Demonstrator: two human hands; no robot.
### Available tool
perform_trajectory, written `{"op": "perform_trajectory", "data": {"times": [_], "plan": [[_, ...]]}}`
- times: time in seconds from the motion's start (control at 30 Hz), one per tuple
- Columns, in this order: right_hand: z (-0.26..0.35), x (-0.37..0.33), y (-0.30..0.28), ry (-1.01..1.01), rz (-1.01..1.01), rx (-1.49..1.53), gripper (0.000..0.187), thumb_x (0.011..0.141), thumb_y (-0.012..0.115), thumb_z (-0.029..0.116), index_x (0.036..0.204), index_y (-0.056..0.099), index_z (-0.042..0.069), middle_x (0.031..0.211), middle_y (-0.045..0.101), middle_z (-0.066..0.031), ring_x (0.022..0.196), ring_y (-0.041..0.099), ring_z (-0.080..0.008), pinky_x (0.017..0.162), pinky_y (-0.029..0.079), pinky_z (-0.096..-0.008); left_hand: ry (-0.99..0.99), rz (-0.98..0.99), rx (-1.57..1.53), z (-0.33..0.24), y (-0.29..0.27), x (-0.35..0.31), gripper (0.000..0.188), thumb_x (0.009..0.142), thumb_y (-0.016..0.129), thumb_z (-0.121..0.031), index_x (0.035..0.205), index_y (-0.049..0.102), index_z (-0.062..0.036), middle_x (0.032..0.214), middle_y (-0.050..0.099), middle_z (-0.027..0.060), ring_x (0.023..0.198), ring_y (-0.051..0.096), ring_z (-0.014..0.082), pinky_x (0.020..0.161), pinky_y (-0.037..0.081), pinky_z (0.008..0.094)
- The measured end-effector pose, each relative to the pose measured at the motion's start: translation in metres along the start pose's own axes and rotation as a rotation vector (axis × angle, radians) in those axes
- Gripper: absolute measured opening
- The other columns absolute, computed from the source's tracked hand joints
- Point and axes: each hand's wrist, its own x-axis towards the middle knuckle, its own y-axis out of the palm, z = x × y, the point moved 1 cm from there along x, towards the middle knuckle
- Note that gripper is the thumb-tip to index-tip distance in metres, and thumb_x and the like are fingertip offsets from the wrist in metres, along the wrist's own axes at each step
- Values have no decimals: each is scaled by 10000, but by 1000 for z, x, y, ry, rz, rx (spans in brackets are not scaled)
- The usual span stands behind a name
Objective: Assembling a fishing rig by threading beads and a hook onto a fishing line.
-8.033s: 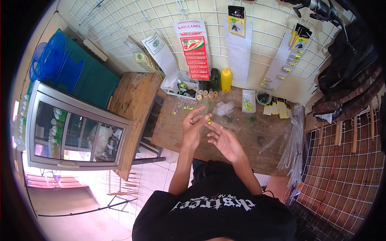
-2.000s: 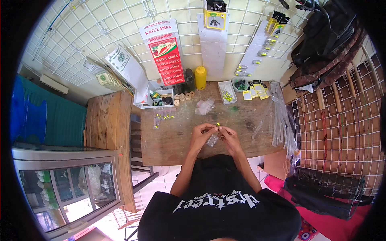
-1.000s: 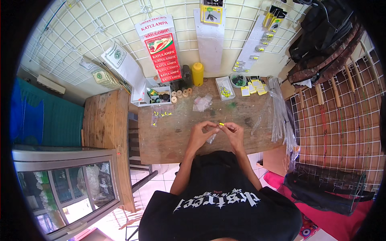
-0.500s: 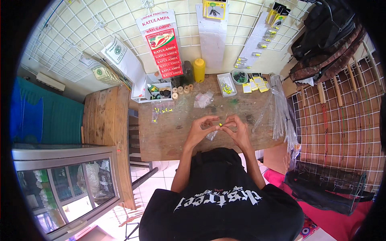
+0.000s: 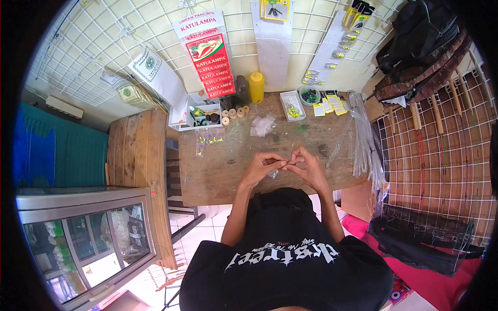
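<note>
Head camera view: a red-and-white packet strip (image 5: pixel 211 65) with bold lettering and a fish picture hangs on a wire-gridded wall (image 5: pixel 243 41), while white lettering spans the wearer's black shirt (image 5: pixel 290 285). A worn wooden worktop (image 5: pixel 223 179) stands over pale floor tiles (image 5: pixel 210 228), a glazed cabinet (image 5: pixel 85 205) beyond its left edge. Above the middle of the worktop's near edge, the left hand (image 5: pixel 261 168) and right hand (image 5: pixel 309 169) meet, fingertips drawn close together; whether they grip anything cannot be told, as the fingers block the view. A small clear bag (image 5: pixel 273 174) shows just below the left fingertips. A yellow bottle (image 5: pixel 257 89) and yellow-labelled cards (image 5: pixel 334 103) line the far edge; clear plastic sleeves (image 5: pixel 361 142) cover the right.
</note>
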Motion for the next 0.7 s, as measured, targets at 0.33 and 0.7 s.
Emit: {"op": "perform_trajectory", "data": {"times": [0.33,0.7], "plan": [[-1,2,-1,-33,26,-84,228,749,742,66,885,570,4,803,685,-96,804,687,-169,738,491,-280,32,-26,-17,-1,-2,0,154,852,674,-85,961,673,23,844,677,66,754,612,97,685,487,232],[-6,1,-2,-43,-20,-62,203,762,733,69,884,588,-5,831,687,-85,804,691,-180,716,517,-298,-16,-57,-68,-4,2,-1,229,864,651,-66,1059,641,53,872,685,99,768,631,127,719,504,252]]}}
